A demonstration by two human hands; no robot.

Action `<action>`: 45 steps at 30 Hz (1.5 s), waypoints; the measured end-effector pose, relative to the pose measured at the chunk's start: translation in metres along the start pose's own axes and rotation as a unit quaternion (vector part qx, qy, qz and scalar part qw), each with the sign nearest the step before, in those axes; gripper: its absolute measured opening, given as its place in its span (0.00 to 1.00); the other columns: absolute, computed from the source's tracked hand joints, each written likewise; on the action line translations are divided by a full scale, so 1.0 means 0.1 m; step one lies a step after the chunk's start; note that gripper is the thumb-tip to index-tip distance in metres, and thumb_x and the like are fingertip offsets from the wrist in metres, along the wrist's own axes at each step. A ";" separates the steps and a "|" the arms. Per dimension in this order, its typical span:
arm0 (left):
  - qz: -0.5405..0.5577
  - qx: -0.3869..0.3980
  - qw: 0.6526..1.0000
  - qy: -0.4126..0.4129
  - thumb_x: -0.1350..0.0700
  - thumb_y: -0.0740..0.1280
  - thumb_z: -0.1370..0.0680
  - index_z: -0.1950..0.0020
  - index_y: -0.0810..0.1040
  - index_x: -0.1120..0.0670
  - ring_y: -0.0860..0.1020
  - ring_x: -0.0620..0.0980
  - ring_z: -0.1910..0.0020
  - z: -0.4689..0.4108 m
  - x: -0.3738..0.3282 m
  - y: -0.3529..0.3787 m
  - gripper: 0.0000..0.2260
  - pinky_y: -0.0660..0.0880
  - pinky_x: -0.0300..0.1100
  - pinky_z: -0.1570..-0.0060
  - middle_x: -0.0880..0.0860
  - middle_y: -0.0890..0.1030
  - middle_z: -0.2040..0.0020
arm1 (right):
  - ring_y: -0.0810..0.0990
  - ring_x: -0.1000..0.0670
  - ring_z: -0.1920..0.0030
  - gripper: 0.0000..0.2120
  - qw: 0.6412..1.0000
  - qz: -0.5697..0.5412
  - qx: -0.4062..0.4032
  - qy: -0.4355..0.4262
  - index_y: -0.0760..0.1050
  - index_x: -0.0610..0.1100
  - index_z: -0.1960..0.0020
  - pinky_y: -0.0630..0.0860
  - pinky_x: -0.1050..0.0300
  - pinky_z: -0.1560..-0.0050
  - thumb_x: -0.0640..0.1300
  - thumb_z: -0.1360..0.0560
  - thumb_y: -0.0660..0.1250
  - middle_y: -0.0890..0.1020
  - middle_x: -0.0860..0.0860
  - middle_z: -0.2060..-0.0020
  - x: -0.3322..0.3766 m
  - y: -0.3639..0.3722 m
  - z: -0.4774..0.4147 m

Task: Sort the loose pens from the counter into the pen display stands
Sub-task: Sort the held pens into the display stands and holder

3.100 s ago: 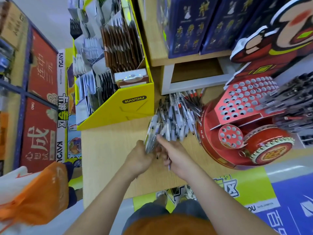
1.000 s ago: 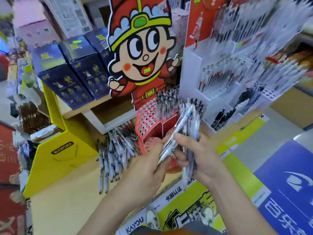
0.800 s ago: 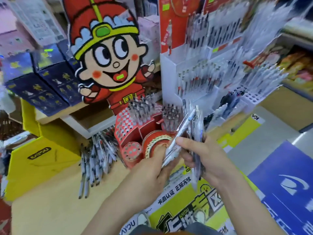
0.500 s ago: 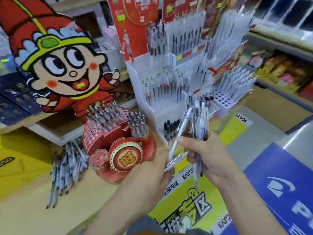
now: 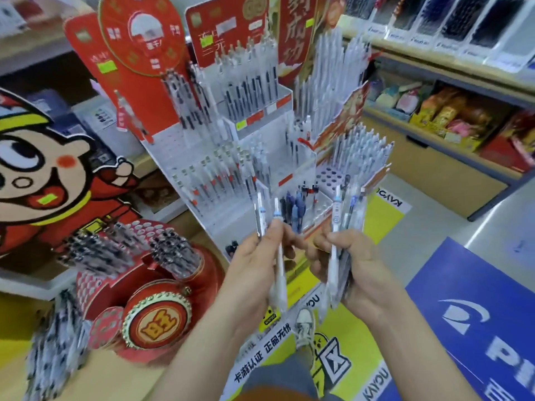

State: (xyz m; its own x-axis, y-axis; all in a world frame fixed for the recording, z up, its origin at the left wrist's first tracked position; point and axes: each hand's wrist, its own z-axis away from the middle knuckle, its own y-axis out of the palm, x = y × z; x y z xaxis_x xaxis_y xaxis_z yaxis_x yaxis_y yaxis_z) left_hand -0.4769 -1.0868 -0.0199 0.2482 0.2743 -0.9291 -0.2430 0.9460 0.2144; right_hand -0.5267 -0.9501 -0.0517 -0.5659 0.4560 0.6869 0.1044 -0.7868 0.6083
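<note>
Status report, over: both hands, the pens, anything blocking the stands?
Left hand grips two pens. Right hand grips pen bundle. White stand dead ahead, nothing in the way. Loose pile on counter.

The left hand (image 5: 252, 280) holds 2 pens (image 5: 279, 267), the right hand (image 5: 363, 273) a bundle (image 5: 336, 211) (too blurred to count).

The person wears an orange top (image 5: 269, 396) at the view's six o'clock edge, grey-blue trousers (image 5: 278, 377) above it and a pale sneaker (image 5: 304, 325) at their one o'clock, forearms bare behind the left hand (image 5: 254, 270) and right hand (image 5: 356, 267).
</note>
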 end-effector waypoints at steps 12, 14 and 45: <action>-0.025 -0.028 0.999 -0.021 0.35 0.59 0.25 0.33 0.70 0.54 0.76 0.55 0.77 -1.28 -0.18 0.72 0.29 0.72 0.45 0.78 0.59 0.84 0.51 | 0.74 0.50 0.78 0.10 0.976 0.195 0.059 -0.074 0.76 0.36 0.58 0.69 0.61 0.76 0.41 0.34 0.73 0.78 0.45 0.75 0.74 -0.21 -0.89; -0.050 -0.014 0.998 -0.029 0.32 0.59 0.26 0.28 0.65 0.51 0.83 0.57 0.63 -1.42 -0.21 0.79 0.33 0.78 0.49 0.70 0.63 0.74 0.33 | 0.71 0.47 0.79 0.12 0.973 0.212 0.060 -0.070 0.75 0.34 0.60 0.66 0.60 0.76 0.42 0.33 0.73 0.76 0.41 0.77 0.87 -0.26 -1.01; -0.354 -0.316 0.872 0.114 0.56 0.72 0.25 0.53 0.83 0.49 0.80 0.45 0.62 -2.76 0.05 1.51 0.03 0.78 0.45 0.55 0.42 0.82 0.64 | 0.70 0.52 0.80 0.09 0.974 0.218 0.052 0.026 0.77 0.35 0.58 0.67 0.62 0.80 0.39 0.35 0.71 0.79 0.44 0.73 2.48 -1.63 -2.36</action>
State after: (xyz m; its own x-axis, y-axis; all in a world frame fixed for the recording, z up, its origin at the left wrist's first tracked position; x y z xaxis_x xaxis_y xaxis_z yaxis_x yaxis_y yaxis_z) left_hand -0.7708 -0.9906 -0.0751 0.3707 -0.4507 -0.8120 -0.5915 0.5595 -0.5806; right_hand -0.8770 -0.8067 -0.0742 -0.4894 0.0636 0.8697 0.4244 -0.8539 0.3012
